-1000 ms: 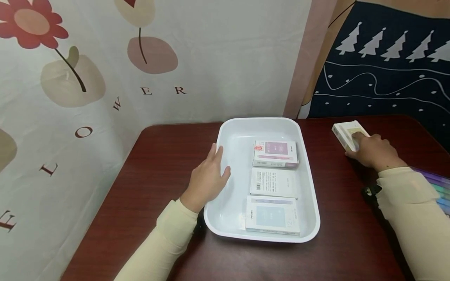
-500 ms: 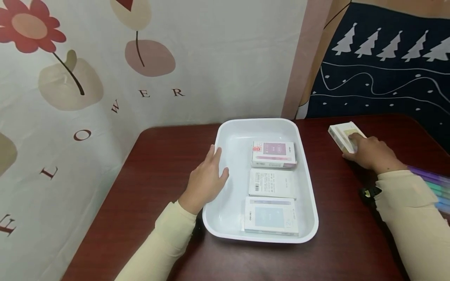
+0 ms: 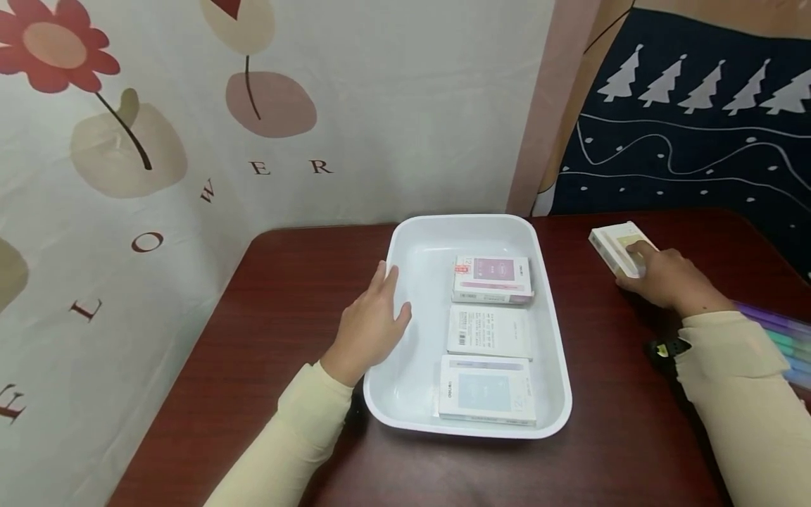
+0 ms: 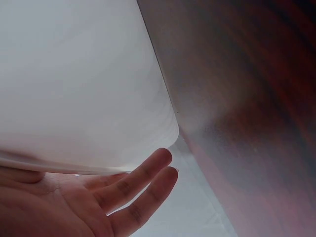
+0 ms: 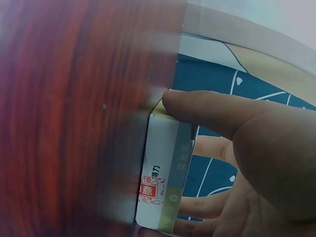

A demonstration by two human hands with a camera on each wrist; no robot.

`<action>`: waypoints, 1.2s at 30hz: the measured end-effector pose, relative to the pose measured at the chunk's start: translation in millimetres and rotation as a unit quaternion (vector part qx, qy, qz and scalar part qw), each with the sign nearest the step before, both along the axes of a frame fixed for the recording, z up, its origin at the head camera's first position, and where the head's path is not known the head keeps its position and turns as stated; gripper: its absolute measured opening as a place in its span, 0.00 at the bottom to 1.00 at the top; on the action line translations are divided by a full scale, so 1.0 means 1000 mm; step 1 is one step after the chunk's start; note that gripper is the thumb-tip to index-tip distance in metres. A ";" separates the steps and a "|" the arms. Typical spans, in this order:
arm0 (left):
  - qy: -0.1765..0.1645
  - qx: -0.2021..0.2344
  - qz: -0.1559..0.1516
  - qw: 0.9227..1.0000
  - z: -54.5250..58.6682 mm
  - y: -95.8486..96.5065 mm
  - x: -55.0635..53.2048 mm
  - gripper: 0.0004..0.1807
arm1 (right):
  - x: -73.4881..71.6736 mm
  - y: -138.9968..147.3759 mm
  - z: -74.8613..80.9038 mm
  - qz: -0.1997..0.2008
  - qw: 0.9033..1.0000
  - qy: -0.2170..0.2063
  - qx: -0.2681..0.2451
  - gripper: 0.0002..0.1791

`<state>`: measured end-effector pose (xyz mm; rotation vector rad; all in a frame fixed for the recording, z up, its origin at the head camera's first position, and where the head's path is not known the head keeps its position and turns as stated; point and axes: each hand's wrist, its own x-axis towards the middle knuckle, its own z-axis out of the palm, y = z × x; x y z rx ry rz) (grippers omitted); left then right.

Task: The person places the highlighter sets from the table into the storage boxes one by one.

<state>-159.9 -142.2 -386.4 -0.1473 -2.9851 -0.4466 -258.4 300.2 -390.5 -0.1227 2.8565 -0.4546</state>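
Note:
My left hand (image 3: 367, 325) lies against the left rim of a white plastic tray (image 3: 400, 394), fingers extended. In the left wrist view, straight fingers (image 4: 143, 175) reach along the tray's edge. Three cardboard pen boxes lie in a column on the tray's right side: a purple-fronted box (image 3: 493, 279), a white box with printed text (image 3: 489, 331) and a light-blue-fronted box (image 3: 486, 389). To the right of the tray, my right hand (image 3: 673, 278) grips a white-and-yellow pen box (image 3: 613, 248) on the table. The right wrist view shows the thumb (image 5: 212, 106) over its end.
Coloured pens (image 3: 792, 341) in purple, green and blue lie at the right, partly hidden by the right sleeve. The dark red wooden table (image 3: 279, 296) ends at the back against a flower-printed cloth (image 3: 405, 105) and a navy cloth with white trees (image 3: 697, 141).
The head view has shifted slightly. Both hands stay in nearly the same places, the right one on the white-and-yellow pen box throughout, and the boxes in the tray have not moved.

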 end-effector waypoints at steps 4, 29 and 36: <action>0.002 -0.006 -0.002 1.000 0.000 -0.001 0.001 0.35 | -0.001 0.000 -0.002 -0.001 1.000 0.005 -0.013 0.41; 0.004 -0.009 -0.004 1.000 -0.001 -0.002 0.001 0.35 | -0.002 0.001 -0.007 -0.007 0.999 0.030 -0.021 0.41; 0.005 -0.007 -0.005 1.000 -0.001 -0.001 -0.001 0.35 | -0.001 0.000 -0.004 -0.017 0.999 0.036 -0.026 0.42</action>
